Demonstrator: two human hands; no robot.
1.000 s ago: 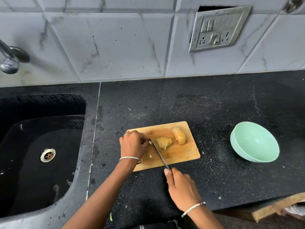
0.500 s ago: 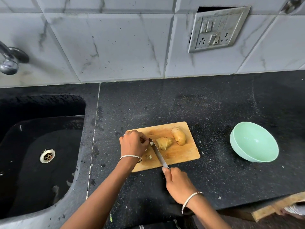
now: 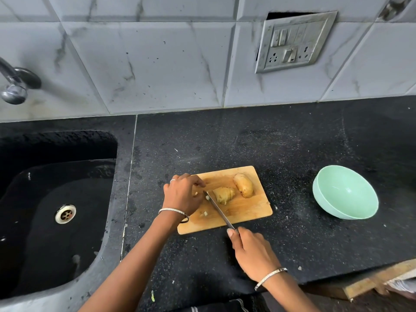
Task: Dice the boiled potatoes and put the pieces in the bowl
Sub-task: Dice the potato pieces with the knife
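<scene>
Right hand (image 3: 252,251) grips the knife (image 3: 219,210) by its handle; left hand (image 3: 183,197) is curled at the blade tip, over what I cannot tell. The blade has barely shifted in the last second, only short sawing. Dicing looks early: the cut potato (image 3: 223,194) and whole potato (image 3: 243,188) lie on the cutting board (image 3: 247,212), and the bowl (image 3: 345,192) is empty.

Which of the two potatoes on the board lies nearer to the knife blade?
The middle potato, right beside the knife blade; the other potato lies farther off, toward the bowl.

We grip the knife (image 3: 219,210) in our right hand (image 3: 252,253), its tip by our curled left hand (image 3: 183,194) on the board (image 3: 249,211) beside two potatoes (image 3: 224,194), green bowl (image 3: 346,190) well apart
</scene>
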